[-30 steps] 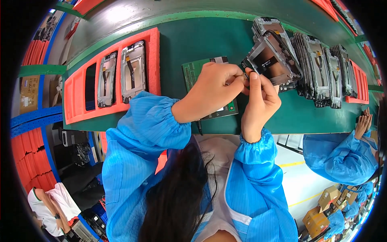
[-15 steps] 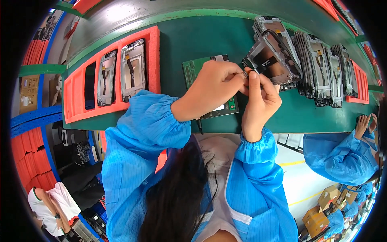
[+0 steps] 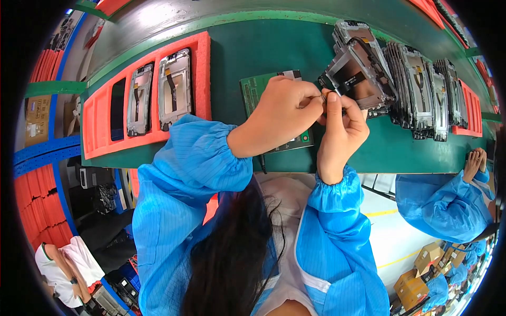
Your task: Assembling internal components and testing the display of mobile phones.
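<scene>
A phone screen frame (image 3: pixel 371 87) leans tilted against other frames, its silver-grey back with a black ribbon cable (image 3: pixel 354 81) facing me. Close by its lower left corner, my hands meet fingertip to fingertip. My left hand (image 3: pixel 287 108) is closed in a pinch; whatever sits between its thumb and finger is too small or hidden to name. Thumb and index finger of my right hand (image 3: pixel 340 124) are pinched together at the cable's end, with the other fingers curled underneath. Below my left hand lies a green circuit board (image 3: pixel 252 88), partly covered by the hand and wrist.
At left, a red foam tray (image 3: pixel 200 79) holds two phone frames (image 3: pixel 175 89). Rows of stacked frames (image 3: pixel 416 89) stand at right, beside another red tray (image 3: pixel 470 108). A co-worker's hands (image 3: pixel 474 163) are at the table's far right. A black cable (image 3: pixel 263 164) hangs at the front edge.
My hands and the tilted frame have shifted very slightly to the right. Both pinches stay together at the same corner of the frame.
</scene>
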`<state>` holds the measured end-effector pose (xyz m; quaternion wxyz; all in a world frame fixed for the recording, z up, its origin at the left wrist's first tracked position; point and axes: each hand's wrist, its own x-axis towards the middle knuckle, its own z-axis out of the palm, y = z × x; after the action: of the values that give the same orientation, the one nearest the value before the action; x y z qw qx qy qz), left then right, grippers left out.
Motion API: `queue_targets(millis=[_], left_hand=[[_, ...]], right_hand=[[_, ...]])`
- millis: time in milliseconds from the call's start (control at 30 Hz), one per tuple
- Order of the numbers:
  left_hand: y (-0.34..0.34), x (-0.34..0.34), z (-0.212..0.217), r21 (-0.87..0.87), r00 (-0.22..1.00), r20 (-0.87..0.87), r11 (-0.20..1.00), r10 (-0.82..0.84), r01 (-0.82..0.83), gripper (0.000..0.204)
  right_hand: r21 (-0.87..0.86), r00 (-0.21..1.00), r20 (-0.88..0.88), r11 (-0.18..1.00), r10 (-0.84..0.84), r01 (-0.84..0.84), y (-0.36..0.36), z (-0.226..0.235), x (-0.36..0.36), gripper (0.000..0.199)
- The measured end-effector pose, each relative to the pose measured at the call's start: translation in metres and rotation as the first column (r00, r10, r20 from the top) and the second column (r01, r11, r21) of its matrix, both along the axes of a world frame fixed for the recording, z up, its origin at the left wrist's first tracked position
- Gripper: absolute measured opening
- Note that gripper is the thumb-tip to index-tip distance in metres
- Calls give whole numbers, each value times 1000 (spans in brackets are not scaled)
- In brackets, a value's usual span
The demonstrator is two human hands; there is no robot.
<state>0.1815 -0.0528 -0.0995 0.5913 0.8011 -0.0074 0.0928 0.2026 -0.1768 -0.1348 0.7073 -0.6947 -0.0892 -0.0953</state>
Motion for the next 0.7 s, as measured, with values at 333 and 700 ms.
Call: queue_targets(millis=[333,700], left_hand=[[-5,0,3,-22,1000,-3,999,23,-23,22],[-2,-3,-2,-187,998,-63,982,6,-17,21]], right_hand=[[-6,1000,20,1000,-3,3,0,1,2,13],[-55,995,69,996,68,-65,-7,10,0,7]])
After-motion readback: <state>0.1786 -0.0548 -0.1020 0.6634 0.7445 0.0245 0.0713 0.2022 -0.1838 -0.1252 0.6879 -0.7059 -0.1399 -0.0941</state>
